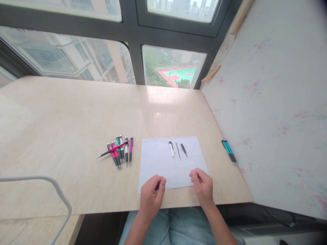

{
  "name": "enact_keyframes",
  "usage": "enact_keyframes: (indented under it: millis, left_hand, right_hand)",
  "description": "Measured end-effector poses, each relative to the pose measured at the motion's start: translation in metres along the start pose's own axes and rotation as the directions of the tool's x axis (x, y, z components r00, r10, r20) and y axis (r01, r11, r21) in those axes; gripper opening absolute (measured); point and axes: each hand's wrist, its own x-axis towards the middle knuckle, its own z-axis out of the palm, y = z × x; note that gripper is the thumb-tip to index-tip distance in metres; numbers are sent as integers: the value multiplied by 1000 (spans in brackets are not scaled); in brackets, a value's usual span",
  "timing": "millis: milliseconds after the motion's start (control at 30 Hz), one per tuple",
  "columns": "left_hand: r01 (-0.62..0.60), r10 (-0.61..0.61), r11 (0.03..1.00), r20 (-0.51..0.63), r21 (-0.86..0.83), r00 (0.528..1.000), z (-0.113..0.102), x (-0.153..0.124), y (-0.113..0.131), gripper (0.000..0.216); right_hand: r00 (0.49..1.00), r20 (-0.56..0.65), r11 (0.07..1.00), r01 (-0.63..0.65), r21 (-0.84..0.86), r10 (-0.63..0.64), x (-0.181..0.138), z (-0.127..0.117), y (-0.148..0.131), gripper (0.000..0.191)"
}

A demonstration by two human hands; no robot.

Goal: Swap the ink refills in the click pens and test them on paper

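My left hand (152, 194) rests over the near left corner of a white sheet of paper (158, 166), fingers curled in, with nothing seen in it. Across from it, my right hand (202, 186) lies at the sheet's near right edge, also loosely closed and with no object showing. Beyond both hands, the parts of a taken-apart pen lie side by side on the paper: a white pen barrel (171, 149) with a clip, a thin dark ink refill (178, 151) and a black grip section (183, 149). Neither hand touches these parts.
A pile of several pens (119, 149) in pink, green, white and purple lies left of the paper. Two pens (229, 152), green and blue, lie by the wall at right. A grey cable (58, 190) arches at the lower left. Windows stand behind the table (102, 109).
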Motion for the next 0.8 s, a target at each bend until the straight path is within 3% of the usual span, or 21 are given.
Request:
enact_keyframes:
  millis: [200, 433, 800]
  left_hand:
    - [3, -3, 999, -12, 52, 1000, 2, 1, -1, 24]
    - [-66, 46, 974, 96, 217, 994, 7, 3, -2, 26]
    - [-144, 93, 930, 164, 338, 982, 9, 2, 4, 27]
  right_hand:
    - [998, -42, 998, 48, -29, -49, 0, 1, -3, 34]
    - [994, 50, 985, 101, -140, -95, 2, 5, -4, 36]
    - [993, 94, 983, 91, -160, -77, 1, 5, 3, 35]
